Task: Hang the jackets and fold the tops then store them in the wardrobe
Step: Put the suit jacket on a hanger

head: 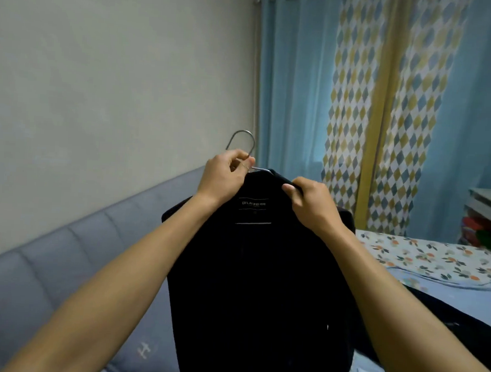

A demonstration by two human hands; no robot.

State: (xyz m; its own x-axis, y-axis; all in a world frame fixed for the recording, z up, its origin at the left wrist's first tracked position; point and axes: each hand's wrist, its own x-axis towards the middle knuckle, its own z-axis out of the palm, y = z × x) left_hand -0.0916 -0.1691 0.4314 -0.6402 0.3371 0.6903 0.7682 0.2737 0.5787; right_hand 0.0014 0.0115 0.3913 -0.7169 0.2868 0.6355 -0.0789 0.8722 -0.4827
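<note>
We hold the jacket (259, 272) up in front of us, above the bed (446, 293), on a wire hanger (242, 141). Left hand (225, 176) pinches the hanger neck under the hook; right hand (309, 203) pinches the collar, fingers curled. Both arms out, wrists raised. Neck label is white text on black, too blurred to read. Fabric dark, matte. Padded grey headboard (64, 256) at the bed's left edge.

One jacket (259, 272), one hanger (242, 141), perhaps.
</note>
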